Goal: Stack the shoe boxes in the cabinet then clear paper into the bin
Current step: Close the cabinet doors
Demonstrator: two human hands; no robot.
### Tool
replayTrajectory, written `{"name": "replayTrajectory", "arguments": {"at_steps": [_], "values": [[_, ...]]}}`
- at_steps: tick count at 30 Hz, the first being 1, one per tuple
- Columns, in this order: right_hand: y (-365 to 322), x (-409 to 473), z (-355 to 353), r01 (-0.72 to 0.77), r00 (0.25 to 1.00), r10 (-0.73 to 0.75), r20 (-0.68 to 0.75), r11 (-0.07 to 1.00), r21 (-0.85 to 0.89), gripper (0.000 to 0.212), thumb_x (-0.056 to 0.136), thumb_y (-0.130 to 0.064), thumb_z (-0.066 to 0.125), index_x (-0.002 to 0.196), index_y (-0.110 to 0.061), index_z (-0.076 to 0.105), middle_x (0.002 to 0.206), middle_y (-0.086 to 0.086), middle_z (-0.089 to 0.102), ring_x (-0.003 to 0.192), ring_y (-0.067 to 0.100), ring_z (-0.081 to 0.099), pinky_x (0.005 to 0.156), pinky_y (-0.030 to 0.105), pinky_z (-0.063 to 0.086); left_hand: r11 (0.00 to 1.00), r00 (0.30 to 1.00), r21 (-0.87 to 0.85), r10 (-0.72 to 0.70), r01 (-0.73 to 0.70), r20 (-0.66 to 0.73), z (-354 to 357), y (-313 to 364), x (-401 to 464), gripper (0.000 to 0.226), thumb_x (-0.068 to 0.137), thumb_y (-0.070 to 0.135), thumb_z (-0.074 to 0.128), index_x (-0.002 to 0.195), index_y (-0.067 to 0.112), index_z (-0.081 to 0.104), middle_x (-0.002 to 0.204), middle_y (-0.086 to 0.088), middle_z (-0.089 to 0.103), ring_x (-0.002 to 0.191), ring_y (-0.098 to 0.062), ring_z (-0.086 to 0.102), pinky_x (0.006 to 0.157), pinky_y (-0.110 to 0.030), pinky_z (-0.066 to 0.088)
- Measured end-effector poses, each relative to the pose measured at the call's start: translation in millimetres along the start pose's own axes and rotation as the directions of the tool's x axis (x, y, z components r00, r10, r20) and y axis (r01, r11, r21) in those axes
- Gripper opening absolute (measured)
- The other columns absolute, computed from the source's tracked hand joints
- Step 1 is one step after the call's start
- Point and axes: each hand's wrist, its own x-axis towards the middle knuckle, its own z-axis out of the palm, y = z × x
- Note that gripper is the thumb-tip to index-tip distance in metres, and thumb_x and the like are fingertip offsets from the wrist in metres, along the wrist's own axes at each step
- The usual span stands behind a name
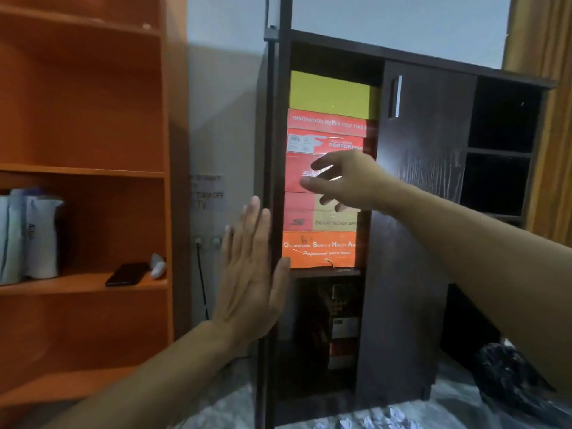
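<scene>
Five shoe boxes [328, 181] sit stacked on my cabinet [411, 212] shelf; left hand [250, 274] flat on the door edge, right hand [343, 181] fingers spread, holding nothing.

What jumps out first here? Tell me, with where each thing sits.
The bright stack of shoe boxes, yellow on top and orange at the bottom, fills the upper compartment of the dark cabinet. The right hand reaches toward the red boxes with fingers spread, while the left hand lies flat against the cabinet's open door edge. Crumpled paper litters the floor below.

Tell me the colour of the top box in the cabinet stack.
Yellow-green; the top box shows in the head view.
</scene>
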Motion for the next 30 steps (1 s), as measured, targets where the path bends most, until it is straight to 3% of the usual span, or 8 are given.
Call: {"name": "replayTrajectory", "arguments": {"at_steps": [3,5,8,11,16,20,24,30], "values": [[-16.2,3.0,19.3,0.060,0.998,-0.059,0.022,0.997,-0.040,0.055,0.088,-0.048,0.064,0.129,-0.011,0.057,0.114,0.004,0.069,0.083,0.015,0.070,0.066,0.028,0.058,0.927,0.950,-0.245,-0.237,0.284,0.202,1.7,-22.3,-5.9,0.056,0.094,0.046,0.023,0.148,0.037,0.013,0.160,0.016,-0.001,0.147,0.000,-0.004,0.122,-0.043,0.005],[-19.4,3.0,26.5,0.059,0.998,-0.059,0.015,0.998,-0.009,0.047,0.091,-0.044,0.062,0.124,-0.011,0.059,0.114,0.007,0.069,0.087,0.019,0.069,0.072,0.033,0.058,0.844,0.892,-0.351,-0.283,0.406,0.353,10.0,-33.4,-8.9,0.051,0.093,0.045,0.022,0.143,0.047,0.011,0.159,0.021,0.001,0.145,0.005,-0.003,0.122,-0.043,0.007],[-14.4,-2.5,26.7,0.026,1.000,-0.027,0.012,0.998,0.064,0.043,0.092,-0.039,0.061,0.124,-0.011,0.061,0.110,0.005,0.070,0.080,0.019,0.072,0.073,0.039,0.061,0.834,0.866,-0.355,-0.253,0.421,0.432,30.2,-41.0,-11.8,0.056,0.094,0.050,0.020,0.147,0.052,0.003,0.159,0.024,-0.003,0.145,0.005,-0.006,0.122,-0.046,0.006],[1.0,-12.5,24.4,0.018,0.999,-0.017,-0.029,1.000,0.022,0.039,0.087,-0.040,0.068,0.118,-0.017,0.064,0.104,-0.004,0.070,0.079,0.010,0.069,0.072,0.031,0.058,0.841,0.852,-0.346,-0.228,0.417,0.472,51.1,-33.2,-6.8,0.054,0.093,0.058,0.024,0.137,0.068,-0.007,0.155,0.030,-0.011,0.144,0.006,-0.012,0.121,-0.049,0.003],[56.6,-28.1,20.9,-0.125,0.971,0.138,-0.194,0.989,0.078,0.016,0.085,-0.031,0.070,0.099,-0.024,0.065,0.093,-0.005,0.072,0.083,0.014,0.070,0.075,0.039,0.061,0.966,0.851,-0.165,-0.087,0.199,0.517,93.7,-15.3,6.2,0.074,0.098,0.046,0.040,0.131,0.062,-0.024,0.151,0.024,-0.028,0.142,-0.001,-0.024,0.120,-0.047,-0.003],[117.5,-38.9,20.1,-0.298,0.859,0.268,-0.437,0.955,0.002,0.025,0.082,-0.037,0.074,0.101,-0.022,0.067,0.086,-0.005,0.072,0.075,0.012,0.071,0.069,0.039,0.061,0.998,0.782,0.043,0.005,-0.041,0.623,144.9,-24.5,12.1,0.098,0.090,0.048,0.057,0.140,0.050,-0.027,0.152,0.014,-0.037,0.141,-0.012,-0.031,0.118,-0.056,-0.006],[186.0,-29.3,25.0,-0.528,0.805,0.492,-0.331,0.849,-0.019,0.023,0.078,-0.035,0.079,0.092,-0.020,0.070,0.084,0.000,0.071,0.078,0.018,0.070,0.075,0.043,0.060,0.948,0.712,0.228,-0.001,-0.223,0.702,193.4,-36.9,20.2,0.108,0.086,0.045,0.062,0.142,0.042,-0.030,0.148,0.007,-0.045,0.139,-0.020,-0.037,0.114,-0.061,-0.011],[245.5,13.4,43.3,-0.615,0.724,0.583,-0.368,0.788,0.038,0.021,0.086,-0.030,0.072,0.089,-0.010,0.070,0.082,0.008,0.069,0.078,0.023,0.069,0.078,0.042,0.060,0.905,0.691,0.343,-0.080,-0.251,0.718,248.7,-48.4,33.1,0.115,0.085,0.038,0.065,0.140,0.037,-0.036,0.144,0.000,-0.051,0.135,-0.027,-0.042,0.113,-0.064,-0.009]]}}
